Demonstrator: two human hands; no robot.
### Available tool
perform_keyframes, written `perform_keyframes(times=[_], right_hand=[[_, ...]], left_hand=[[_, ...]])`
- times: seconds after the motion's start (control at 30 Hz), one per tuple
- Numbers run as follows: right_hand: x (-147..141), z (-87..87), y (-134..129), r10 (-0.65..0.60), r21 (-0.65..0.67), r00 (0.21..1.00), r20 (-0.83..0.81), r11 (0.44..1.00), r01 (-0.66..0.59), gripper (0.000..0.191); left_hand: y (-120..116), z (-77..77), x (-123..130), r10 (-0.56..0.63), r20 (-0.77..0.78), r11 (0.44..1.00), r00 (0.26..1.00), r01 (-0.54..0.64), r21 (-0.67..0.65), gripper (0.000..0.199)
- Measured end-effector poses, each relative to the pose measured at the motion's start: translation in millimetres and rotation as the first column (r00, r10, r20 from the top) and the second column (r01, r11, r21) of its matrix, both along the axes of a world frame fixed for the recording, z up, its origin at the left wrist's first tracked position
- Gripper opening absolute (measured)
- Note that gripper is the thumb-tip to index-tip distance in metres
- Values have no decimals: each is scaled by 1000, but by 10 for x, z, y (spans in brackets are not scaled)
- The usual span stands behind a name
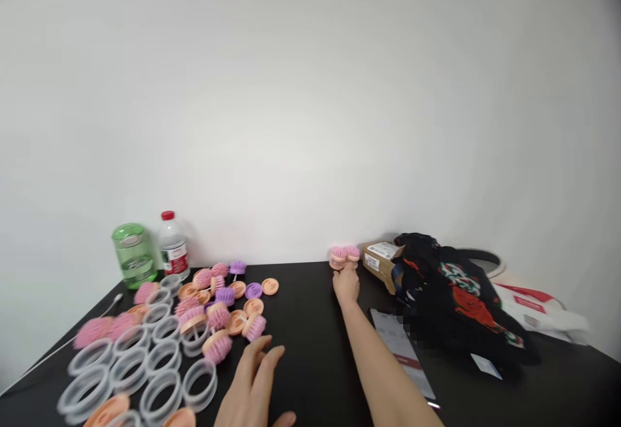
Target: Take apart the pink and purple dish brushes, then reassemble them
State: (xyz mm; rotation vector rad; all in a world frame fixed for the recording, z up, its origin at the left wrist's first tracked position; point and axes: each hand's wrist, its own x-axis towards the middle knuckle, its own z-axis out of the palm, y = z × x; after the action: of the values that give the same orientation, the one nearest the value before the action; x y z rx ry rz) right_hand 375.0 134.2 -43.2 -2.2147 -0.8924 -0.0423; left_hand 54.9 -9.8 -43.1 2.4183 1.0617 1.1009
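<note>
Two pink bristled brushes with peach plastic bases (pixel 338 257) stand just beyond my right fingers (pixel 349 270), which reach the right-hand one; whether they grip it, I cannot tell. That pair looks assembled. Left of and beyond my spread, empty left fingers (pixel 268 369), plenty seems left: loose translucent plastic rings (pixel 171 400), flat round peach discs (pixel 270 286), other pink bristled heads (pixel 217 347).

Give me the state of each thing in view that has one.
Left hand: open, holding nothing visible.
Right hand: at two pink brush pieces; grip unclear.
Clear rings: loose, mostly flat.
Orange discs: scattered.
Red-capped bottle: upright, capped.
Green container: upright, seemingly part-filled.
Black patterned fabric: crumpled.
Cardboard box: open or shut unclear.
</note>
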Motion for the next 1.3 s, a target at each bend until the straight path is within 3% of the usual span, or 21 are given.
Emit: perform_keyframes(times=[0.13,0.2,0.27,0.33,0.4,0.47,0.57,0.7,0.83,0.97,1.07,1.2,1.3], right_hand=[[-296,-14,-201,186,85,981,61,978,-191,32],[-571,-19,-323,352,125,930,103,923,-363,29],[-924,-25,-461,538,155,830,151,816,-557,25],[-1297,-38,-598,697,171,690,195,669,-724,24],[-1613,-60,-710,788,181,573,226,544,-819,27],[-1816,-86,-783,826,197,514,230,478,-856,34],[-1902,-117,-839,841,245,502,202,453,-857,39],[-1824,-122,-905,819,345,559,130,492,-799,33],[-1748,-158,-1035,770,440,638,6,571,-693,29],[-1670,-247,-1248,771,504,624,-128,592,-629,30],[-1596,-225,-1446,796,550,572,-196,572,-608,34],[-1517,12,-1690,851,629,494,-181,486,-607,38],[-1495,212,-1816,871,624,490,-27,398,-673,38]], left_hand=[[-126,248,-13,-16,-197,999,980,7,-48,62],[-180,344,4,-50,-298,993,953,16,-114,53],[-209,388,31,-95,-385,986,918,34,-161,44],[-205,391,53,-131,-444,981,886,53,-184,35],[-171,390,50,-123,-459,984,880,48,-172,25],[-114,425,7,-63,-435,991,898,5,-133,16],[-12,557,-134,132,-412,987,901,-156,-24,12],[121,709,-389,431,-464,887,774,-458,61,37],[219,684,-582,442,-520,859,731,-512,10,69],[259,670,-646,405,-516,875,755,-484,-22,57],[221,769,-613,358,-472,902,806,-430,-50,41],[80,868,-471,117,-204,979,972,-148,-140,44],[-16,780,-325,-55,59,982,997,65,-179,61]])
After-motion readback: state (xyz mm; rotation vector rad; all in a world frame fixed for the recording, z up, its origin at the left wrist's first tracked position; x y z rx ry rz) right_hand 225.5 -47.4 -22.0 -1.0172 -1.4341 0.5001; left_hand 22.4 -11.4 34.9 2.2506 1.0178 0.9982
